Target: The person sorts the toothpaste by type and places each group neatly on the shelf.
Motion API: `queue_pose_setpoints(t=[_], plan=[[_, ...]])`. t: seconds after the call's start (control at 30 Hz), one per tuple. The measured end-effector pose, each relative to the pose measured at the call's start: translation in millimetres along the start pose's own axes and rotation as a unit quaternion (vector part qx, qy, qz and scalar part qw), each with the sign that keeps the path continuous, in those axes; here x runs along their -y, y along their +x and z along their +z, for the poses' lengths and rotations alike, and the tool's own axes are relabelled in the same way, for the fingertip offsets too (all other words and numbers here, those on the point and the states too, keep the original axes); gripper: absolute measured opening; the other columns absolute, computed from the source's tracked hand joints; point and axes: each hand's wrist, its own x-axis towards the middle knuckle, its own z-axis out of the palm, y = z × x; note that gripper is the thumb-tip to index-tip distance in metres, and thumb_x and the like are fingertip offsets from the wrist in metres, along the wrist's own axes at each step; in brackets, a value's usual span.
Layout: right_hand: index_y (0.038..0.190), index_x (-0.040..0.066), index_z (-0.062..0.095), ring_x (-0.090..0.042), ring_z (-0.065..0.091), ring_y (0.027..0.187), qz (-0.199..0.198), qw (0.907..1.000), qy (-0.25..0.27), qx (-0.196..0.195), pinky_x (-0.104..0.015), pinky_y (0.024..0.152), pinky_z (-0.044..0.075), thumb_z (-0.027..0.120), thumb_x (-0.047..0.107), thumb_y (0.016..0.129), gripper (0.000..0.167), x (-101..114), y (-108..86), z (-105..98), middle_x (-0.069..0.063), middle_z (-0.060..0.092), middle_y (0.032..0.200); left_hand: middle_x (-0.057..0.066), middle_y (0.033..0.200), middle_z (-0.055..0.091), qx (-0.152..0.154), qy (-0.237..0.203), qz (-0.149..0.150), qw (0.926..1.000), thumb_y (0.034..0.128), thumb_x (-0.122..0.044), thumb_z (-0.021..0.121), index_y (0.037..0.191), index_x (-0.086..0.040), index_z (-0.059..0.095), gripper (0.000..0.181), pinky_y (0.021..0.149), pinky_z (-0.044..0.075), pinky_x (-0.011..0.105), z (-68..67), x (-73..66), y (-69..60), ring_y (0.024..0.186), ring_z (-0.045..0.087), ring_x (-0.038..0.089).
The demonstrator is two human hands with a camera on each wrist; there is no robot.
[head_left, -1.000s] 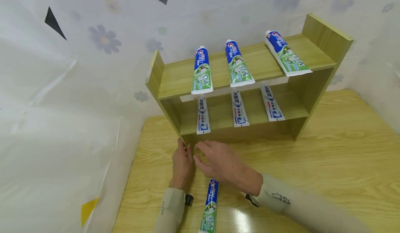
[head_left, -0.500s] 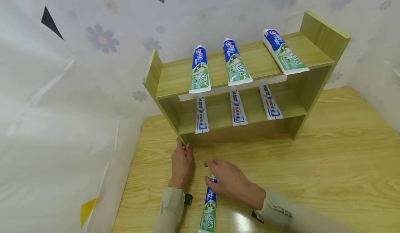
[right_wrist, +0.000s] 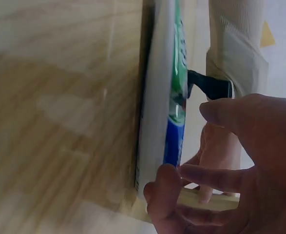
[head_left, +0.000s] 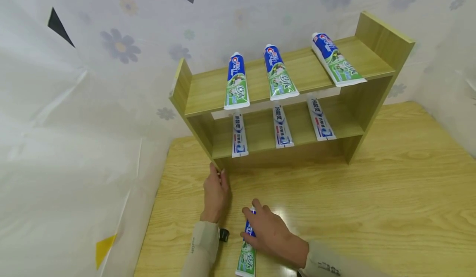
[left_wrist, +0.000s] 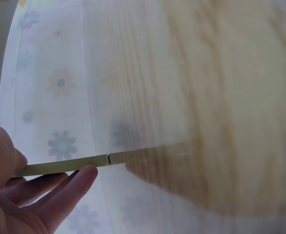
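Observation:
My left hand (head_left: 215,196) grips the lower front of the left side panel of a small wooden shelf (head_left: 208,89). In the left wrist view the panel edge (left_wrist: 69,165) runs between thumb and fingers. Over a blue and green toothpaste tube (head_left: 246,260), lying on the table, reaches my right hand (head_left: 271,233). Its fingers are spread around the tube's upper half, partly hiding it. The right wrist view has the fingers at the blue end of the tube (right_wrist: 157,107) and the thumb apart from it.
Several toothpaste tubes lie on the shelf: blue and green ones like this tube (head_left: 280,74) on top, white ones like this tube (head_left: 282,128) below. The wooden table (head_left: 390,194) extends right. A patterned sheet (head_left: 111,116) hangs behind and to the left.
My right hand has moved back from near the shelf's lower left and down over the tube on the table. The left hand has kept its hold on the panel.

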Motion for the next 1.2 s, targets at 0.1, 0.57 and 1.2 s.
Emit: queue_pose_setpoints(t=[0.1, 0.57, 1.2], plan=[[0.139, 0.014, 0.066, -0.043, 0.070, 0.116, 0.013, 0.9998, -0.014, -0.002, -0.041, 0.064, 0.064, 0.083, 0.049, 0.095, 0.059, 5.2, -1.1, 10.2, -0.023, 0.056, 0.153, 0.021, 0.092, 0.073, -0.014, 0.002, 0.016, 0.9998, 0.1147, -0.009, 0.053, 0.131, 0.002, 0.055, 0.020, 0.053, 0.053, 0.029, 2.1, 2.9, 0.4, 0.068, 0.065, 0.019], [0.127, 0.000, 0.065, -0.034, 0.064, 0.093, -0.003, 0.9995, -0.028, -0.015, -0.027, 0.052, 0.053, 0.084, 0.035, 0.087, 0.056, 5.7, 0.0, 26.9, -0.020, 0.054, 0.143, 0.021, 0.085, 0.071, -0.044, 0.012, 0.066, 0.9967, 0.1145, -0.008, 0.052, 0.122, 0.003, 0.054, 0.013, 0.049, 0.053, 0.036, 3.7, 4.7, -1.1, 0.068, 0.071, 0.027], [0.102, 0.009, 0.065, -0.033, 0.063, 0.094, -0.046, 0.9968, 0.055, -0.036, -0.023, 0.059, 0.049, 0.080, 0.011, 0.071, 0.035, -5.1, -2.1, 20.7, -0.017, 0.057, 0.146, 0.020, 0.084, 0.070, -0.039, -0.001, 0.058, 0.9975, 0.1163, -0.013, 0.050, 0.124, -0.001, 0.054, 0.015, 0.051, 0.051, 0.035, 5.4, 11.0, 1.0, 0.067, 0.070, 0.027]])
